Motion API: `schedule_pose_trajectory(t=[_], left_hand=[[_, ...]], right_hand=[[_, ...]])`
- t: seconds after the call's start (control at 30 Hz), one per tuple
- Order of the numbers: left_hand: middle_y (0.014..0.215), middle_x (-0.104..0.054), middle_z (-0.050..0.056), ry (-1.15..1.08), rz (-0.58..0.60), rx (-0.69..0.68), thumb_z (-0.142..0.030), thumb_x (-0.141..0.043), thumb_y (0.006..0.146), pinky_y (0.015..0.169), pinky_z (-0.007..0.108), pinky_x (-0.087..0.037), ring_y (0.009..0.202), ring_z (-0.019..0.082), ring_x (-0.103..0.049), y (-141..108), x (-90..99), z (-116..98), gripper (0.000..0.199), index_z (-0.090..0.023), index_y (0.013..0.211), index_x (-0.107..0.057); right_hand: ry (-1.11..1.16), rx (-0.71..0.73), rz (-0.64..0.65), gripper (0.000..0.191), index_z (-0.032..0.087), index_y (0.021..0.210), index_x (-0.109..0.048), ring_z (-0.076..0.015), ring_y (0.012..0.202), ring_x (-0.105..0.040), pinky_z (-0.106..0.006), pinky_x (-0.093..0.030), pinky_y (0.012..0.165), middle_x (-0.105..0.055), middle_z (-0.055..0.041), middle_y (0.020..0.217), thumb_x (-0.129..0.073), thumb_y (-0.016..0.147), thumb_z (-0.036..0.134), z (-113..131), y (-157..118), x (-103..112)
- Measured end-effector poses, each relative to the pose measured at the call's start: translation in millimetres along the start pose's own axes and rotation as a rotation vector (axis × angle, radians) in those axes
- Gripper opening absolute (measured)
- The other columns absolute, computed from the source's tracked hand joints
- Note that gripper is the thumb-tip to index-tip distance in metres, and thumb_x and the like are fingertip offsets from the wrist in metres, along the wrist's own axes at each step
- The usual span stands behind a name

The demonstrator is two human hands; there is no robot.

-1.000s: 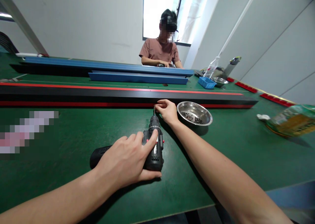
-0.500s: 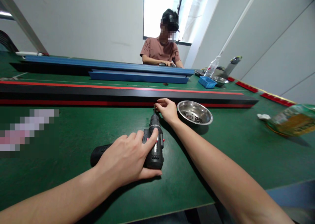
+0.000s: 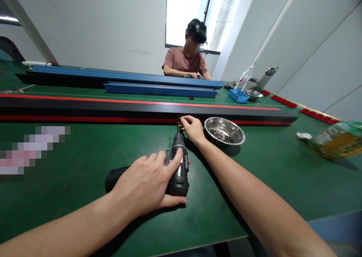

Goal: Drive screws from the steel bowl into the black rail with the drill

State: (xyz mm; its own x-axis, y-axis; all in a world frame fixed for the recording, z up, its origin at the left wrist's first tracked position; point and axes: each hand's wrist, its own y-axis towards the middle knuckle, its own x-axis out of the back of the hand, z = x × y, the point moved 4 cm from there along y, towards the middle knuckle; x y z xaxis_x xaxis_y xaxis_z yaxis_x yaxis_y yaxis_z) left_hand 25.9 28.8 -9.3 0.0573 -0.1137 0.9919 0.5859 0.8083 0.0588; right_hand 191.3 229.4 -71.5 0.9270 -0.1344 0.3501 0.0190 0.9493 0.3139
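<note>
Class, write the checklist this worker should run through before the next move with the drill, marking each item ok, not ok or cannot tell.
1. Left hand wrapped around the drill: ok.
2. Drill bit pointing toward the long black-and-red bar: ok.
3. Right hand clear of the bit: not ok, its fingertips are right at the tip.
4. Small part seated on the bit's tip: cannot tell, too small and partly hidden by the fingers.
5. Metal bowl holding small dark pieces: ok, it stands just beside the right hand.
</note>
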Motion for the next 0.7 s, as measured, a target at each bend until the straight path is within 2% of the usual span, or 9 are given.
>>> schedule_pose_trajectory(t=[0.2,0.3,0.7], left_hand=[[0.108,-0.063,0.013,-0.006,-0.004,0.005,-0.085,-0.045,0.082,0.079,0.044,-0.055,0.091,0.031,-0.065,0.8,-2.1,0.1,0.102,-0.022,0.161,-0.028],[0.108,-0.064,0.013,-0.013,0.007,0.009,-0.085,-0.048,0.080,0.080,0.045,-0.055,0.093,0.032,-0.066,1.4,-3.4,0.0,0.103,-0.022,0.160,-0.030],[0.108,-0.065,0.013,-0.002,-0.025,0.027,-0.086,-0.049,0.079,0.079,0.045,-0.056,0.093,0.032,-0.067,10.5,-5.2,-0.6,0.104,-0.020,0.158,-0.033]], right_hand=[[-0.065,0.025,0.052,0.030,0.020,0.093,-0.081,-0.0203,0.082,-0.074,-0.030,-0.058,0.077,-0.079,-0.0048,0.087,-0.058,0.094,0.039,8.0,-2.4,-0.5],[-0.106,0.039,0.050,0.026,0.019,0.092,-0.081,-0.0201,0.084,-0.074,-0.029,-0.056,0.080,-0.080,-0.0050,0.089,-0.062,0.092,0.036,10.6,-3.7,-0.2],[-0.171,-0.045,-0.058,0.025,0.021,0.102,-0.079,-0.0198,0.094,-0.075,-0.031,-0.056,0.090,-0.080,-0.0048,0.100,-0.056,0.092,0.024,4.3,-1.8,1.8]])
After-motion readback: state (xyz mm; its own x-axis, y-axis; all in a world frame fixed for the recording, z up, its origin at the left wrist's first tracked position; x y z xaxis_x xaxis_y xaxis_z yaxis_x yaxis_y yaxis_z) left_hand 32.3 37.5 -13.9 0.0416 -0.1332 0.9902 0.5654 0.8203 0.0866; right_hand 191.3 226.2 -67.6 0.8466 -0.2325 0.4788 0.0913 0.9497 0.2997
